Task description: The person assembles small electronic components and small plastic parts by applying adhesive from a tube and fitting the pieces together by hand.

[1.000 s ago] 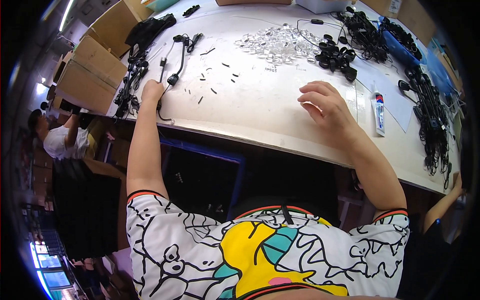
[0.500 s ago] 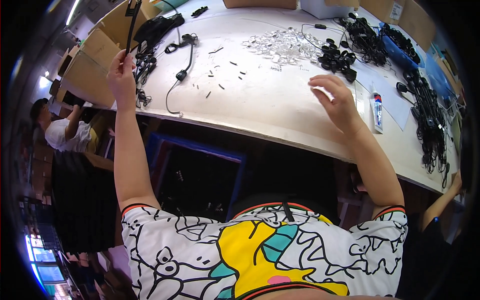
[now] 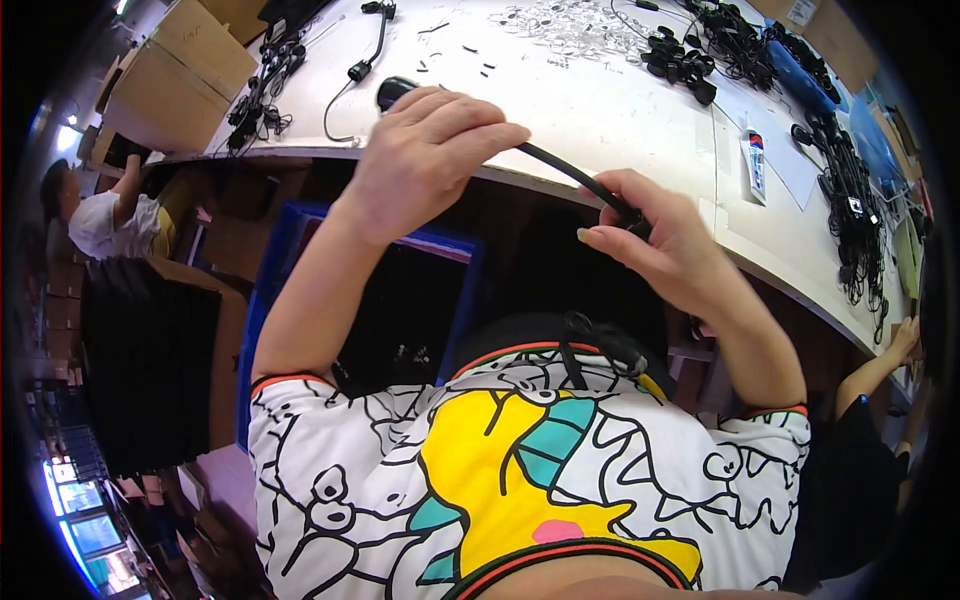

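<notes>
Between my two hands runs a thin black gooseneck stem [image 3: 560,168] with a glossy rounded black head [image 3: 397,92] at its left end. My left hand [image 3: 415,160] is closed around it near that head, above the table's front edge. At its other end, my right hand [image 3: 665,235] pinches a thicker black piece between thumb and fingers; the palm hides part of it. Beyond my left hand, a similar black gooseneck with a cable [image 3: 360,70] lies on the white table [image 3: 560,110]. Several small black strips are scattered near it.
Many clear discs [image 3: 580,25] lie at the back, beside round black parts [image 3: 680,65]. Bundled black cables [image 3: 850,220] and a white-and-blue tube [image 3: 755,165] are on the right. Cardboard boxes [image 3: 180,80] stand left; a blue-rimmed bin [image 3: 265,300] sits below. Other people are at both sides.
My left hand has come down and right from the far left with the black stem. My right hand, empty before, has moved slightly lower and now grips the stem's other end.
</notes>
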`<state>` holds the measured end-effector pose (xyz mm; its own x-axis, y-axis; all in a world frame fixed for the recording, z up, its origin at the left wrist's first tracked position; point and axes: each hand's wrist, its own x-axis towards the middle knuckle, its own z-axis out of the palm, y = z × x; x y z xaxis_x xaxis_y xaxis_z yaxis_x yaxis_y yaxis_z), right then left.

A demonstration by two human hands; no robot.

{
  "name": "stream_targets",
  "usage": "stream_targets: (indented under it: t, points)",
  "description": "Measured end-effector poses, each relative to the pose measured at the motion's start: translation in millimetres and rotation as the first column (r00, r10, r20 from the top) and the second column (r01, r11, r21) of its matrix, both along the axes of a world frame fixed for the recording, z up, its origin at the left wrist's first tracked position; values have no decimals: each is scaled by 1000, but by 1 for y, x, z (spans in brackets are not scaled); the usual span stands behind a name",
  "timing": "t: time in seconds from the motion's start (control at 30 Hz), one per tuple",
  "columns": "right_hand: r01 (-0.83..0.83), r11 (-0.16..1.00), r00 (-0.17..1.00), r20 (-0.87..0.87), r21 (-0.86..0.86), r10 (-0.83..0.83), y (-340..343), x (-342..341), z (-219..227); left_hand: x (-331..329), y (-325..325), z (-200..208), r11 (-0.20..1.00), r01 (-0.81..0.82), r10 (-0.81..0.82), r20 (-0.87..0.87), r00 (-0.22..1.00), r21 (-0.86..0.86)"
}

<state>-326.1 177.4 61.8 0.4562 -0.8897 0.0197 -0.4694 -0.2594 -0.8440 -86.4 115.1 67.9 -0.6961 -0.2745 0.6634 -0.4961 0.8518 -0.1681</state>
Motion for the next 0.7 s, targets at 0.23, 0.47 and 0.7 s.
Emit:
stream_targets:
  t: [0.23, 0.47, 0.7]
  points:
    - [173, 985, 915, 369, 11, -165, 7, -12, -90, -31, 21, -84, 518, 641, 338, -824, 455, 566]
    - [9, 999, 969, 246, -54, 5, 11, -12, -142, -54, 14, -79, 225, 969, 444, -896, -9, 101]
    - [19, 983, 984, -173, -184, -52, 4, -32, -205, -35, 7, -54, 286, 950, 278, -960, 43, 125]
